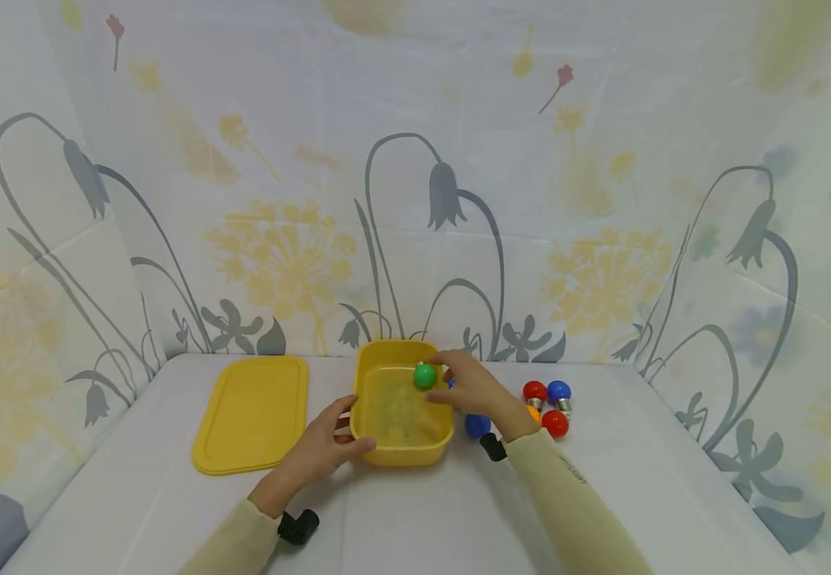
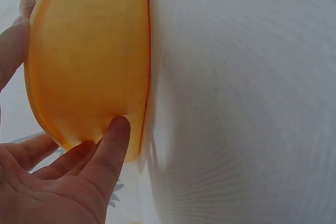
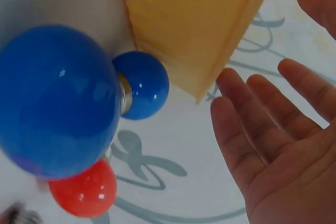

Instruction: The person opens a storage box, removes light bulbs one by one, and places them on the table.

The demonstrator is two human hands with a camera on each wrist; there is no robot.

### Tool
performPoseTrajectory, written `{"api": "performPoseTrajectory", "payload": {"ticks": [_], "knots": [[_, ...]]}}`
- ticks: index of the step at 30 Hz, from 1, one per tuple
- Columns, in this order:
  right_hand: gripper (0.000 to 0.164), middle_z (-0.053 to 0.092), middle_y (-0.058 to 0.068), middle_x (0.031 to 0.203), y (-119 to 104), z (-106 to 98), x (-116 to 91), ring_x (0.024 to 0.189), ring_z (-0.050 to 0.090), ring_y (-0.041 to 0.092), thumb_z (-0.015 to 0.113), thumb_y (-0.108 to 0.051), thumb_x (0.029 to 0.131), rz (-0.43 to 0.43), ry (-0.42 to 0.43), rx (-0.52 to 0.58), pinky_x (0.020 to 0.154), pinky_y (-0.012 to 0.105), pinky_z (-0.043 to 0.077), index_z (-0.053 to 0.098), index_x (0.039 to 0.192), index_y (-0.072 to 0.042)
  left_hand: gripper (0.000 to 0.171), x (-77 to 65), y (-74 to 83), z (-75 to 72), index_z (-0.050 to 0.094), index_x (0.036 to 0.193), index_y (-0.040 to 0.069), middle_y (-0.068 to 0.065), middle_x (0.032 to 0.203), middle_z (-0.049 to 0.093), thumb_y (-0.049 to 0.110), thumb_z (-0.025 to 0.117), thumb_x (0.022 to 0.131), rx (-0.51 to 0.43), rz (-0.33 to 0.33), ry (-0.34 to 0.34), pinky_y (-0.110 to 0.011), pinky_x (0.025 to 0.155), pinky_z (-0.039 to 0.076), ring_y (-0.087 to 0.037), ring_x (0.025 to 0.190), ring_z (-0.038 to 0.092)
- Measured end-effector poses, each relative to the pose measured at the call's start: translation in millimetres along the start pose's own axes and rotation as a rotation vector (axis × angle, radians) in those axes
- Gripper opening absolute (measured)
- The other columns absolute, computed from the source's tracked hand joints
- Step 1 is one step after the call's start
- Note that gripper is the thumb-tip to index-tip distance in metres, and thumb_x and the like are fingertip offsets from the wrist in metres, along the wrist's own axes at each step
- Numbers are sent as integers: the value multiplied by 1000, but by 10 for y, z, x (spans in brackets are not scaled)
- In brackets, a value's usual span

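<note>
A yellow plastic container (image 1: 403, 457) stands on the table without its lid. My left hand (image 1: 322, 447) holds its near left corner, the fingers on the outer left wall and the thumb at the front rim. In the left wrist view the fingertips of that left hand (image 2: 68, 177) touch the container's wall (image 2: 89, 66). A green light bulb (image 1: 425, 375) is at the container's right side, inside the rim. Over that side is my right hand (image 1: 476, 391), thumb and fingers spread apart beside the bulb. The right wrist view shows this right hand (image 3: 283, 135) with extended fingers and nothing between them.
Left of the container lies a yellow lid (image 1: 253, 415). To its right are a blue bulb (image 1: 478, 426), a red bulb (image 1: 555, 424), another red bulb (image 1: 534, 390), a second blue bulb (image 1: 559, 391) and a partly hidden orange one (image 1: 534, 413). A patterned cloth wall (image 1: 415, 271) stands behind.
</note>
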State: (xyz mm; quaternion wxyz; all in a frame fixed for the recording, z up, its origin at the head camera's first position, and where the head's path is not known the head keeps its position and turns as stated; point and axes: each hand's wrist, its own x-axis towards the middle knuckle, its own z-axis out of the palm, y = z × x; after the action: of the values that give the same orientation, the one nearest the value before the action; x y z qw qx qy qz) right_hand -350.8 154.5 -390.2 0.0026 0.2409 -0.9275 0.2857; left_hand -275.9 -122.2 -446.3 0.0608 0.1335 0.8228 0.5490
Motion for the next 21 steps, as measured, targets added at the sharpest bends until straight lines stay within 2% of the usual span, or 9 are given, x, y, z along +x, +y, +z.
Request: {"api": "performPoseTrajectory", "payload": {"ticks": [5, 8, 15, 21], "knots": [[61, 56, 15, 123, -39, 51, 68, 102, 55, 34, 77, -33, 80, -6, -3, 36, 86, 42, 49, 54, 129, -5, 85, -1, -6, -4, 26, 149, 4, -19, 148, 33, 28, 76, 83, -7, 16, -9, -40, 94, 49, -34, 121, 52], [61, 57, 14, 123, -37, 89, 114, 100, 55, 31, 77, -33, 80, 9, 2, 24, 89, 44, 48, 55, 129, -6, 85, -2, -11, -3, 26, 149, 4, -19, 148, 34, 28, 75, 83, -6, 23, -15, -41, 94, 49, -35, 121, 52], [64, 58, 5, 127, 4, 205, 246, 107, 55, 21, 76, -44, 77, 41, -7, -122, 98, 43, 44, 54, 130, -15, 85, -14, -13, -2, 26, 148, 2, -20, 148, 33, 28, 75, 84, 0, 23, -24, -41, 94, 50, -35, 120, 52], [68, 55, 2, 130, -42, 248, 318, 105, 55, 22, 75, -47, 78, 77, -51, -231, 98, 42, 45, 52, 133, -16, 85, -10, -8, -13, 25, 149, 2, -19, 148, 33, 27, 75, 84, -18, 29, -26, -42, 94, 49, -35, 119, 53]]}}
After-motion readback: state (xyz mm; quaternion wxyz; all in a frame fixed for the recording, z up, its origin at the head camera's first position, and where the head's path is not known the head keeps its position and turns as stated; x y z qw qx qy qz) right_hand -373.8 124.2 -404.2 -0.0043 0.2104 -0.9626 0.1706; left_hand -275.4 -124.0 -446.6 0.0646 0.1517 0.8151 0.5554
